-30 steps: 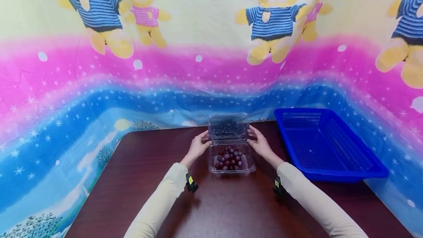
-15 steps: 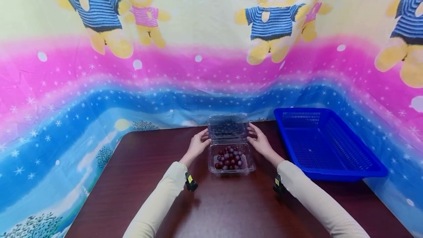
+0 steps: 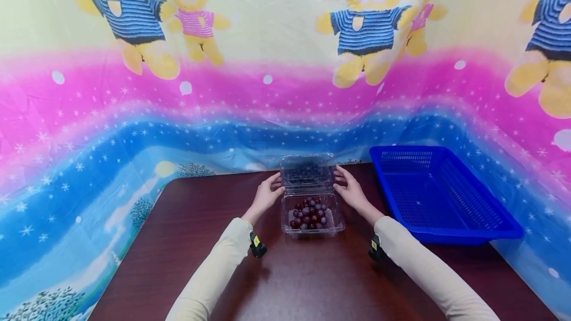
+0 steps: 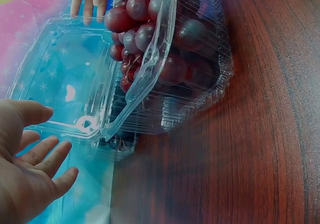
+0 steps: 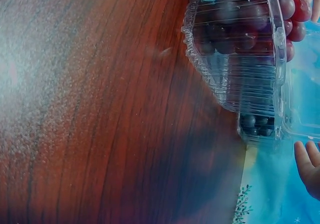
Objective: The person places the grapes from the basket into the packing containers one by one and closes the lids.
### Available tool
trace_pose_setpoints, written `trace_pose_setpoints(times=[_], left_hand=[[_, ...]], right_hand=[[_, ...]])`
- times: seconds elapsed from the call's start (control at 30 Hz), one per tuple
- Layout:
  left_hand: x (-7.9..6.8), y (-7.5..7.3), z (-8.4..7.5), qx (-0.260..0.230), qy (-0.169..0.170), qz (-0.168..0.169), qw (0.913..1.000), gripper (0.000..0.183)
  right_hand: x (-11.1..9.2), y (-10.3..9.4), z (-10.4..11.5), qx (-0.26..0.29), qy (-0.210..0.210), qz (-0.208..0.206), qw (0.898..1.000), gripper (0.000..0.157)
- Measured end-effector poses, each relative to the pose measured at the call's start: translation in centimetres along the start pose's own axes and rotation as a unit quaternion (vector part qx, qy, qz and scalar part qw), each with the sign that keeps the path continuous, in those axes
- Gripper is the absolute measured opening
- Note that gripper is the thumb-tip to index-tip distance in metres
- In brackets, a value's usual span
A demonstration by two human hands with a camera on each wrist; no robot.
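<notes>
A clear plastic clamshell box [image 3: 289, 232] stands on the table with its lid [image 3: 330, 158] raised at the back. Red-purple grapes [image 3: 309, 213] fill its base. At the lid's left side is my left hand [image 3: 265, 194], thumb and fingers spread apart in the left wrist view. My right hand [image 3: 353, 196] is at the lid's right side, its fingers extended. Neither hand curls round the lid; whether the fingertips touch it I cannot tell. Behind the lid, a second clear box [image 5: 257, 126] holds small dark round fruit [image 3: 308, 170].
To the right on the dark brown table [image 3: 303, 281] sits a blue plastic basket [image 3: 403, 232] with perforated walls. A patterned cloth [image 3: 250, 93] with teddy bears hangs close behind the table's back edge.
</notes>
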State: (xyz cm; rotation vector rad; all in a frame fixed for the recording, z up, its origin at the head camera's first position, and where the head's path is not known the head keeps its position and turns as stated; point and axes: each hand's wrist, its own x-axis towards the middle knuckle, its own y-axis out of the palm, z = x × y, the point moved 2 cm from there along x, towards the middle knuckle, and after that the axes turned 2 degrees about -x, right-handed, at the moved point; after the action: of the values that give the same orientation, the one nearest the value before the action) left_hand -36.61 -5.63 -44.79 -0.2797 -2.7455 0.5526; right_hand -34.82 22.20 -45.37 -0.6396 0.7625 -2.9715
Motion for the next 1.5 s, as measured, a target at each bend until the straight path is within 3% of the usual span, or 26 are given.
trace_pose_setpoints(times=[0.27,0.6,0.97,1.07,1.1,1.2,1.3,1.37,1.5], left_hand=[[0.0,0.0,-0.1,-0.009,-0.004,-0.001,1.0,0.05],[0.0,-0.3,-0.3,0.006,-0.021,0.005,0.9998,0.048],[-0.1,-0.7,-0.5,0.018,-0.027,0.001,0.9995,0.042],[-0.2,-1.1,-0.5,0.021,-0.017,0.001,0.9996,0.04],[-0.4,-1.2,-0.5,0.023,0.003,-0.002,0.9997,0.038],[-0.4,-1.4,-0.4,0.015,0.015,0.002,0.9998,0.038],[-0.3,-1.2,-0.4,0.008,0.005,0.003,1.0,0.038],[-0.1,-1.0,-0.4,-0.011,-0.026,0.007,0.9996,0.039],[-0.1,-0.7,-0.6,-0.049,-0.043,0.012,0.9978,0.039]], right_hand=[[-0.2,-0.2,0.3,-0.007,-0.007,-0.011,1.0,0.056],[-0.1,-0.7,0.6,-0.063,-0.056,-0.06,0.995,0.039],[0.0,-1.1,0.8,0.005,0.027,-0.041,0.999,0.035],[-0.1,-1.2,1.7,0.045,0.03,-0.032,0.998,0.036],[-0.1,-1.2,1.8,0.052,0.032,-0.03,0.998,0.036],[0.1,-1.0,1.4,0.064,0.035,-0.033,0.997,0.036],[0.2,-0.8,0.4,0.066,0.039,-0.034,0.997,0.037],[0.2,-0.8,0.3,0.074,0.042,-0.033,0.996,0.038],[0.0,-0.9,0.3,0.083,0.05,-0.032,0.995,0.037]])
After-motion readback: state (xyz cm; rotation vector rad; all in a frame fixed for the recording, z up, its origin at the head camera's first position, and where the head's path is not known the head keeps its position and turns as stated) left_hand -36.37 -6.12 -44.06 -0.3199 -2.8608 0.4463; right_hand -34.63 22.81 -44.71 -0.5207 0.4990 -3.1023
